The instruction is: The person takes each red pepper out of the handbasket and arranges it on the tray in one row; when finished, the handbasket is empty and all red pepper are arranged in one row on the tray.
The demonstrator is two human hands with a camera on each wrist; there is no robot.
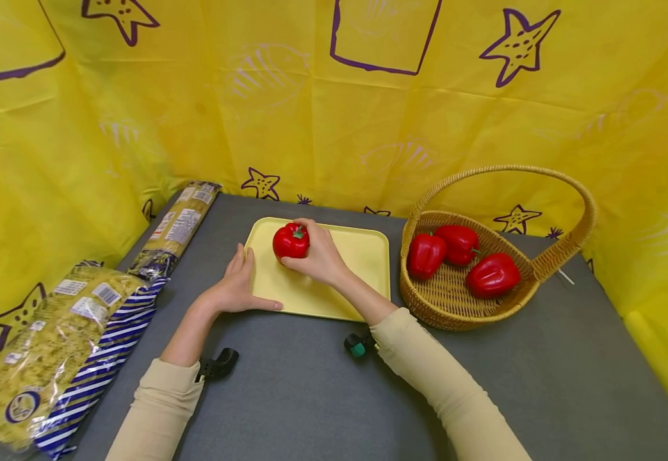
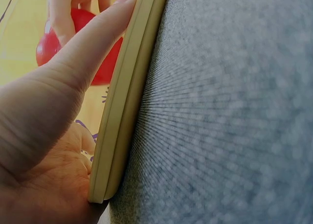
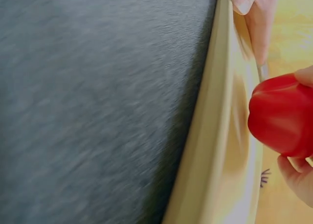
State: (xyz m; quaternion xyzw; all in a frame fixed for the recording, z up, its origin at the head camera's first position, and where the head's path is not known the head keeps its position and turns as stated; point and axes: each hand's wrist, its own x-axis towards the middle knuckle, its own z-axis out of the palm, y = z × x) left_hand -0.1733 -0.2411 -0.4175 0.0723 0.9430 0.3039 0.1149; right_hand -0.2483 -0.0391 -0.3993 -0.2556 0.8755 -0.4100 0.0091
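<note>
My right hand (image 1: pixel 323 256) grips a red bell pepper (image 1: pixel 287 243) with a green stem over the left part of a pale yellow tray (image 1: pixel 353 256). Thumb and fingers lie on opposite sides of the pepper (image 3: pixel 281 116) in the right wrist view; whether its base touches the tray is hard to tell. At the tray's near left corner, my left hand (image 1: pixel 236 288) rests with fingers extended along the left side. Its thumb (image 2: pixel 93 43) lies along the near rim in the left wrist view, and the hand holds nothing else.
A wicker basket (image 1: pixel 455 322) with a tall handle stands right of the tray, holding three red bell peppers (image 1: pixel 492 275). On the left lie a large pasta bag (image 1: pixel 51 346) and a narrower pasta packet (image 1: pixel 178 224). Yellow patterned cloth (image 1: pixel 310 128) hangs around the grey table (image 1: pixel 305 390).
</note>
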